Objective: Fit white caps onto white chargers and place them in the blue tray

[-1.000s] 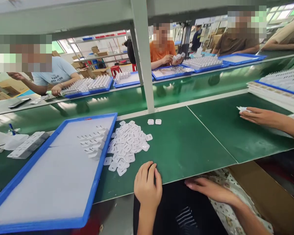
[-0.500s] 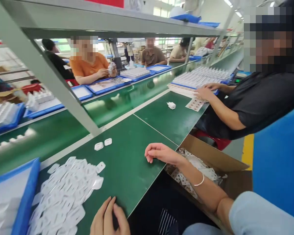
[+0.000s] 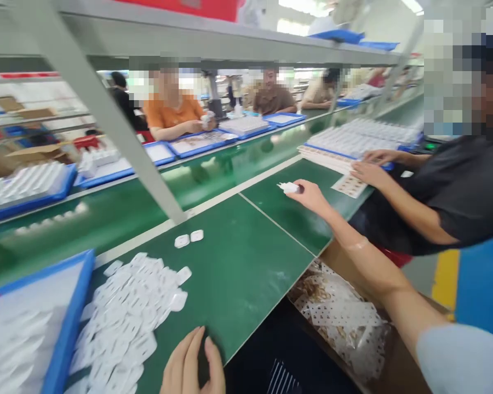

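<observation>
One head-worn camera is looking forward and down from just behind the near edge of the bench (image 3: 225, 284), facing obliquely rightward along it. The left hand (image 3: 184, 372) is showing close below, the right hand (image 3: 310, 194) farther out; beyond the far edge, the view is taking in a green belt (image 3: 230, 169).

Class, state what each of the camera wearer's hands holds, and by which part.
Right hand: white plug, by the end opposite its prongs. Left hand: nothing visible.
</observation>
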`<state>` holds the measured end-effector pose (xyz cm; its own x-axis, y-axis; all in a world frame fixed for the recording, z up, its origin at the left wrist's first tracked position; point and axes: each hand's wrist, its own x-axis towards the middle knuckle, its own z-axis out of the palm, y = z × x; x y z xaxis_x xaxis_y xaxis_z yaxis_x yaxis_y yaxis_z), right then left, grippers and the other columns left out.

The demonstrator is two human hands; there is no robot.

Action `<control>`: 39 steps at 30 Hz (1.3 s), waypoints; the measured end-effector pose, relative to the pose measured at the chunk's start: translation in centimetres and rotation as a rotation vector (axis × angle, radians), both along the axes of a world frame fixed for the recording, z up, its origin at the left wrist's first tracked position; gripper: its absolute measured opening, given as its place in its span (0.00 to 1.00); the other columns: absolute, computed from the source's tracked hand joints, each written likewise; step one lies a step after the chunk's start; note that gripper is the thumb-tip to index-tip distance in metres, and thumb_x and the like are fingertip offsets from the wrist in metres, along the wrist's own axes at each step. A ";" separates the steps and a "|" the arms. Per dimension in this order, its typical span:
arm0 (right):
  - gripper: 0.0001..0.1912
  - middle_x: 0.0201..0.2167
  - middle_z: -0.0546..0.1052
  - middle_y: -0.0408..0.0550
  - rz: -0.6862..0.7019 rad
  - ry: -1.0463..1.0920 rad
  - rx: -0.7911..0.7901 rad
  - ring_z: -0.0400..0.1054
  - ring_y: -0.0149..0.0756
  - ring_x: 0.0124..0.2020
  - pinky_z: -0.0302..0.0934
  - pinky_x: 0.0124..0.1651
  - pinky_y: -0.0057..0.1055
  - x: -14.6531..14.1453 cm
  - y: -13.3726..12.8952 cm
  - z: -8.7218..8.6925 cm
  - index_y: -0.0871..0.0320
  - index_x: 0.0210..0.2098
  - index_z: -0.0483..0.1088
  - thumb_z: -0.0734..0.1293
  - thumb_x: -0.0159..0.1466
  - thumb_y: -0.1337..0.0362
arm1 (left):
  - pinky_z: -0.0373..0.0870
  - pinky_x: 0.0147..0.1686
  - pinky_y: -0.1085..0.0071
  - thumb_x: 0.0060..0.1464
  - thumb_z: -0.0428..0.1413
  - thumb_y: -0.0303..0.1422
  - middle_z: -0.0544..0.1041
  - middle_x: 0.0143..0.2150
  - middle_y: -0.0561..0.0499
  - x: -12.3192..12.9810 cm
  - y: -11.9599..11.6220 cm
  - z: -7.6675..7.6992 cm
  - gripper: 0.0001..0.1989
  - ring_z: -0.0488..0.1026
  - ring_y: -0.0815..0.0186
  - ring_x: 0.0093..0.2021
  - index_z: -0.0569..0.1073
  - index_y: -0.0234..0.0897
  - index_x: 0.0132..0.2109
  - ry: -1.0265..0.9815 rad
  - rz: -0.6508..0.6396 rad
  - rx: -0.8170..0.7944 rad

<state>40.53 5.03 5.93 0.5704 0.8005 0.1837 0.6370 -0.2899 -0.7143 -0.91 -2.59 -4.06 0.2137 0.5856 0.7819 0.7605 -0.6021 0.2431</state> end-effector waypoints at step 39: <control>0.14 0.50 0.78 0.52 0.767 -0.150 0.000 0.68 0.49 0.54 0.62 0.54 0.41 -21.8 11.5 -3.8 0.58 0.45 0.80 0.72 0.60 0.62 | 0.70 0.52 0.64 0.57 0.62 0.33 0.76 0.50 0.46 0.0 -1.8 2.7 0.15 0.73 0.60 0.51 0.73 0.41 0.51 -0.713 -0.109 -0.598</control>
<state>18.68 16.53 2.11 -0.1729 0.9612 0.2152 0.7492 0.2701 -0.6048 -0.93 -4.35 -1.32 -0.1235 0.9376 0.3249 0.2592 -0.2856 0.9226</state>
